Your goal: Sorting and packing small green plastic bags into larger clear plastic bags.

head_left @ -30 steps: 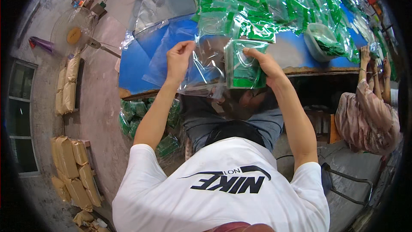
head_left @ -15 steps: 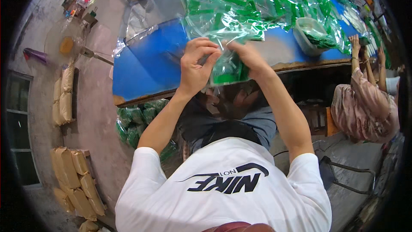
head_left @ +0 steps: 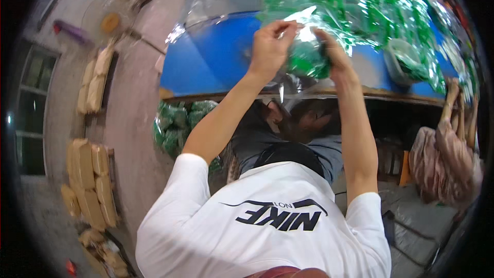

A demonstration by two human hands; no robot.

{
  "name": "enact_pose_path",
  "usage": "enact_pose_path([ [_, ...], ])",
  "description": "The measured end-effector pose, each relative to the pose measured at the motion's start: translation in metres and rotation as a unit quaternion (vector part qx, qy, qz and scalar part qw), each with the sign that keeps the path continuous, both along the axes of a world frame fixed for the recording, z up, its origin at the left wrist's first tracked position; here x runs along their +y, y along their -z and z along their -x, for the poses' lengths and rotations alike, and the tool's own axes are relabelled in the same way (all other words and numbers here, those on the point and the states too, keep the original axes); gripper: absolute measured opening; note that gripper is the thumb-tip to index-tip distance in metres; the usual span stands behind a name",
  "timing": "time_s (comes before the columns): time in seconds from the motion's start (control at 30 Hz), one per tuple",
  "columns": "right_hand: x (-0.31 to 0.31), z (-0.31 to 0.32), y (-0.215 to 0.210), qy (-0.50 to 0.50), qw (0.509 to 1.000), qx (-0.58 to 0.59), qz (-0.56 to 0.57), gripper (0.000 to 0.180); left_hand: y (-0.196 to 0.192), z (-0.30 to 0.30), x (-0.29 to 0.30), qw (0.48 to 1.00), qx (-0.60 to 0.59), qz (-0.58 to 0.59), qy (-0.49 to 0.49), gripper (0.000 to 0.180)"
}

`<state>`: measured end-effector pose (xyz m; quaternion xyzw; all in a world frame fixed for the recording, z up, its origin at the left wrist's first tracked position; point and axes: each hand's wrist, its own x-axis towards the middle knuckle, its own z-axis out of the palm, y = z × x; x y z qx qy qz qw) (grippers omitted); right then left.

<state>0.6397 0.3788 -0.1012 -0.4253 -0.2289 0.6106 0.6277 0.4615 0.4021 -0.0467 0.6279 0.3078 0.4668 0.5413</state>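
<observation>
A clear plastic bag with green contents (head_left: pixel 307 63) is between my two hands, over the near edge of the blue tabletop. My left hand (head_left: pixel 270 50) is closed in a pinch at the bag's upper left; glare and blur partly hide its fingertips. Along the bag's right side, my right hand (head_left: pixel 339 61) grips it, thumb and fingers mostly behind the shiny film. Just beyond lies a wide heap of clear-and-green plastic bags (head_left: pixel 355 7).
A whitish tub (head_left: pixel 395 64) holding green pieces stands right of my hands on the blue table (head_left: pixel 206 62). Another person's arm (head_left: pixel 448 104) reaches in at far right. Green bundles (head_left: pixel 172 128) sit below the table; brown sacks (head_left: pixel 85 183) and a fan (head_left: pixel 109 22) are at left.
The whole view has shifted, with the scene lying further right and higher. The bag, formerly hanging below my hands, is now raised between them, with my right hand along its side.
</observation>
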Motion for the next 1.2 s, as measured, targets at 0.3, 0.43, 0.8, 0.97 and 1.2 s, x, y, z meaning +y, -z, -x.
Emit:
enact_pose_path([
  [0.3,0.003,-0.015,0.055,-0.104,0.976,-0.092,-0.169,0.055,0.012,-0.029,-0.048,0.934,-0.004,-0.354,0.053,0.007],
  [0.43,-0.008,-0.022,0.057,-0.143,0.958,-0.078,-0.238,0.058,0.017,-0.034,-0.099,0.963,-0.062,-0.261,0.015,0.013],
  [0.8,-0.068,0.045,-0.065,-0.052,0.994,-0.046,-0.084,0.066,-0.08,-0.074,-0.014,0.778,0.183,-0.595,0.088,0.056],
  [0.97,-0.051,0.025,-0.037,-0.125,0.932,-0.32,-0.113,0.053,-0.076,-0.122,0.06,0.632,0.609,-0.235,0.417,0.038],
  [1.2,-0.049,0.003,-0.018,-0.169,0.907,-0.337,-0.186,0.036,-0.058,-0.129,0.079,0.7,0.39,-0.344,0.489,0.027],
])
